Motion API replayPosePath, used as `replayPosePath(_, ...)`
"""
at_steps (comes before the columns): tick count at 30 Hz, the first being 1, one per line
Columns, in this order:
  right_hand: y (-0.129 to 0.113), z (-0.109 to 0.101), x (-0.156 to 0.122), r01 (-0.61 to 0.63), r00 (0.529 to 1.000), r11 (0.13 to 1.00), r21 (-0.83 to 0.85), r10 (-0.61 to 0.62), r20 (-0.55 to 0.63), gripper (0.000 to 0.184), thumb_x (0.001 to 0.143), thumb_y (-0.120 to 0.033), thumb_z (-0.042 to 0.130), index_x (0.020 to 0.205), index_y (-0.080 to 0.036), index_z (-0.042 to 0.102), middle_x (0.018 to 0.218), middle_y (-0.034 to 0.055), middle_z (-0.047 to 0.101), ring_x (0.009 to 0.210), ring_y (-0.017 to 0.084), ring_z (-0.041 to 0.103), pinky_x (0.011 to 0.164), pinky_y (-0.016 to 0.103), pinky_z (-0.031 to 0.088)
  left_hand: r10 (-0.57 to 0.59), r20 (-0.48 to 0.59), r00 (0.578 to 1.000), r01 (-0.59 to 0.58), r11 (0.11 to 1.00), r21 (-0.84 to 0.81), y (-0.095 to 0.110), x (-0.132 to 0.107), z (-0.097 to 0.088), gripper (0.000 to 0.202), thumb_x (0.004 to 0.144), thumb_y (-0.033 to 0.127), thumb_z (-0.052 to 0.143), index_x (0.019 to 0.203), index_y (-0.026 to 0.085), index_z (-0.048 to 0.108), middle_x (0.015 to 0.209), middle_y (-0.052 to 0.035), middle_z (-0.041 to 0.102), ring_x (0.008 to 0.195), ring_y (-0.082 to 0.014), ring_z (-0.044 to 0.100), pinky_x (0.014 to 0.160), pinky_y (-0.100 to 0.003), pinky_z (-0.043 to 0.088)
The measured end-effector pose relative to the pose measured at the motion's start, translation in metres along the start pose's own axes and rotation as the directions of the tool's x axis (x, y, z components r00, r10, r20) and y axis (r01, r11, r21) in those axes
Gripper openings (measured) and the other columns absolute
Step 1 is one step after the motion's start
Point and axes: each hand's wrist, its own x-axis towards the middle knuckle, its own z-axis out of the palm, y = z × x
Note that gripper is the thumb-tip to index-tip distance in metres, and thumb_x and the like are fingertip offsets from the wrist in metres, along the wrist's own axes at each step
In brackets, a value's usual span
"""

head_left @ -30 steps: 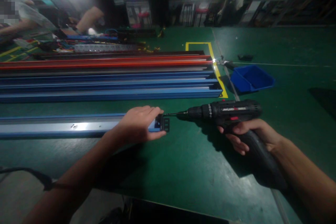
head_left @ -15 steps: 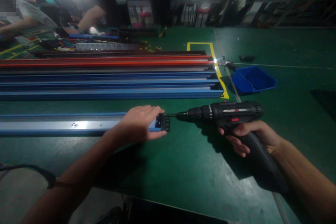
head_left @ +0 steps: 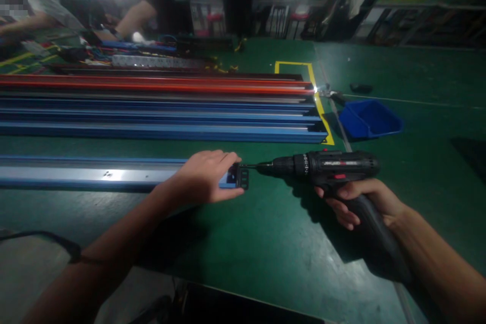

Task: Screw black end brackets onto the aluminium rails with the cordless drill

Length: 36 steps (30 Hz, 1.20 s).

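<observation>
My left hand (head_left: 207, 177) grips the right end of a long blue metal profile (head_left: 87, 174) lying on the green table. A black slotted end cap (head_left: 243, 176) sits at that end, beside my fingertips. My right hand (head_left: 360, 200) is wrapped round the handle of a black cordless drill (head_left: 330, 164) with red accents. The drill lies level and points left. Its thin bit (head_left: 250, 165) reaches the upper part of the end cap; whether a screw is under the tip is too small to tell.
Behind lie several blue profiles (head_left: 163, 129) and a red one (head_left: 159, 82). A blue bin (head_left: 372, 119) and pliers-like tool (head_left: 330, 92) stand back right. Power strips and wires (head_left: 152, 63) lie at the back left, near a co-worker's arm (head_left: 134, 17).
The view has shifted slightly, so most things appear a little to the right. My left hand still holds the profile, and the drill bit stays at the end cap.
</observation>
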Motion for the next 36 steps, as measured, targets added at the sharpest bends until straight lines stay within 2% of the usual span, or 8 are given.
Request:
replayPosePath(8,0.006,-0.004,0.002,0.029,0.999,0.999,-0.031,-0.030,-0.026,0.030,0.081,-0.018,0.070,0.108,-0.006,0.074,0.066,0.0049,0.068,0.045,0.012,0.062,0.052,0.027,0.061,-0.004,0.024,1.000,0.005,1.000,-0.022,0.001,0.003,-0.002,0.059,0.090,0.062,0.061,0.126,0.015,0.059,0.107,-0.0118,0.071,0.094,-0.0276,0.067,0.082,-0.038,0.048)
replayPosePath(15,0.007,-0.010,0.003,0.013,1.000,1.000,0.017,-0.013,0.004,0.037,0.081,-0.018,0.068,0.114,-0.003,0.074,0.067,0.0060,0.067,0.045,0.013,0.061,0.053,0.026,0.060,0.003,0.040,0.999,-0.002,1.000,-0.022,-0.001,0.003,-0.001,0.057,0.092,0.063,0.057,0.125,0.016,0.058,0.106,-0.0115,0.070,0.094,-0.0278,0.066,0.082,-0.039,0.047)
replayPosePath(19,0.005,-0.009,0.005,-0.013,1.000,0.998,0.064,0.012,0.016,0.041,0.081,-0.019,0.066,0.118,-0.002,0.073,0.072,0.0093,0.070,0.053,0.018,0.068,0.059,0.031,0.063,0.007,0.030,1.000,-0.007,1.000,-0.015,-0.001,0.002,0.000,0.056,0.092,0.063,0.056,0.124,0.017,0.058,0.105,-0.0107,0.070,0.093,-0.0264,0.066,0.082,-0.037,0.047)
replayPosePath(22,0.003,-0.007,0.005,-0.054,0.997,0.995,0.085,0.048,0.066,0.042,0.082,-0.019,0.066,0.120,-0.002,0.072,0.083,0.0131,0.075,0.065,0.022,0.075,0.069,0.035,0.065,0.013,0.022,1.000,-0.012,1.000,-0.014,-0.002,0.002,0.001,0.055,0.092,0.063,0.057,0.123,0.017,0.058,0.104,-0.0105,0.070,0.092,-0.0263,0.066,0.081,-0.037,0.047)
replayPosePath(27,0.003,-0.008,0.003,-0.080,0.994,0.991,0.108,0.071,0.080,0.037,0.084,-0.021,0.064,0.115,-0.002,0.070,0.095,0.0189,0.078,0.079,0.027,0.079,0.079,0.039,0.065,0.020,0.009,1.000,-0.020,1.000,-0.018,-0.002,0.002,0.002,0.056,0.091,0.061,0.059,0.123,0.015,0.059,0.103,-0.0116,0.070,0.092,-0.0283,0.066,0.082,-0.040,0.048)
replayPosePath(36,0.006,-0.009,0.009,-0.008,0.991,0.999,0.036,0.003,0.131,0.033,0.083,-0.019,0.064,0.111,-0.003,0.072,0.099,0.0188,0.077,0.081,0.025,0.077,0.080,0.037,0.063,0.021,0.005,1.000,-0.021,1.000,-0.018,-0.001,0.002,0.001,0.057,0.091,0.062,0.059,0.124,0.015,0.058,0.104,-0.0118,0.070,0.091,-0.0270,0.066,0.082,-0.039,0.048)
